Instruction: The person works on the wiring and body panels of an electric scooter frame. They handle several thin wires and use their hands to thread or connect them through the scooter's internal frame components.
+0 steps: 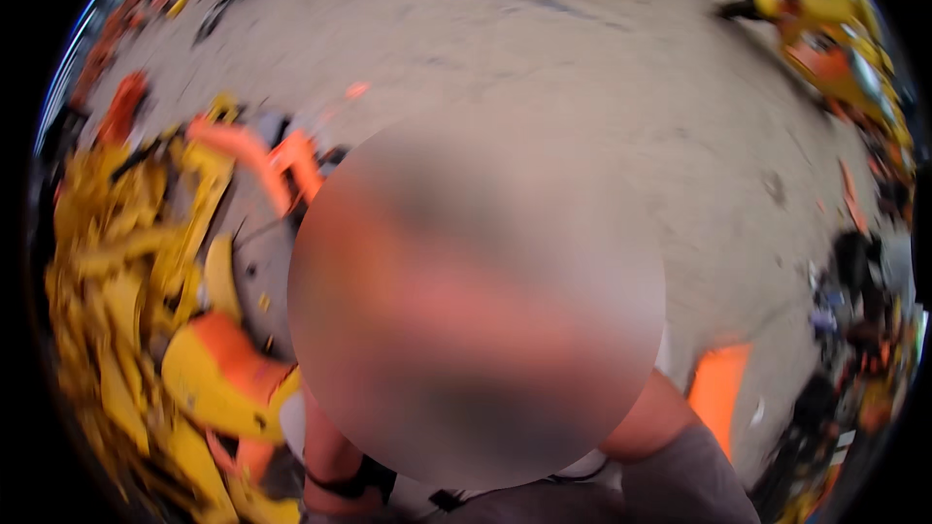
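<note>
Grey cloth (685, 481) nearest, blur hides hands, grip unclear; orange panel (720, 390) points lengthwise forward.

The floor (582, 68) is beige with darker smudges. The pile (107, 311) at left is mostly yellow; the panel (209, 374) at its near edge is yellow with an orange patch. The slab (720, 393) at lower right is plain bright orange. The bodywork (825, 34) at upper right mixes yellow and orange. The cloth (684, 480) is grey-brown, the strap (369, 482) black.
</note>
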A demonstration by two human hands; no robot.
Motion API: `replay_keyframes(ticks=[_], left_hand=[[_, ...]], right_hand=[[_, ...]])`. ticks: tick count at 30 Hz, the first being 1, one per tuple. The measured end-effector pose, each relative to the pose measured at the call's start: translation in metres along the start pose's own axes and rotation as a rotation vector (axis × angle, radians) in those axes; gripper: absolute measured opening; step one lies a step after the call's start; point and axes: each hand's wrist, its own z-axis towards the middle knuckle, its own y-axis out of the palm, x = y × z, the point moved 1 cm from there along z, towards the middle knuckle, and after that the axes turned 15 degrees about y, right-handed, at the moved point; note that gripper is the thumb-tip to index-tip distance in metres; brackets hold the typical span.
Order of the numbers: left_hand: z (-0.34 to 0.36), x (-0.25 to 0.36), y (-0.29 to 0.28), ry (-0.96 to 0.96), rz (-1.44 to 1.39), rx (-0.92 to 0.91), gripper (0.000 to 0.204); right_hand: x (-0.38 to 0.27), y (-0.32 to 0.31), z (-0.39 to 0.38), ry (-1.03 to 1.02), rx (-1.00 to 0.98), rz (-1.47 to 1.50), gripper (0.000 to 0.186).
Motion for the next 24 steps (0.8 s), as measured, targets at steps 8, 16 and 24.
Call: replay_keyframes(ticks=[8, 16, 24], left_hand=[[-0.009, -0.008, -0.028, -0.171, -0.081, -0.029, 0.010], [-0.011, -0.008, -0.028, -0.103, -0.095, -0.001, 0.012], [-0.013, -0.012, -0.035, -0.230, -0.166, -0.023, 0.011]], right_hand=[[-0.002, 0.034, 0.023, 0.041, -0.158, 0.167, 0.016], [0.002, 0.037, 0.026, 0.096, -0.172, 0.285, 0.023], [0.001, 0.044, 0.028, 0.072, -0.199, 0.262, 0.019]])
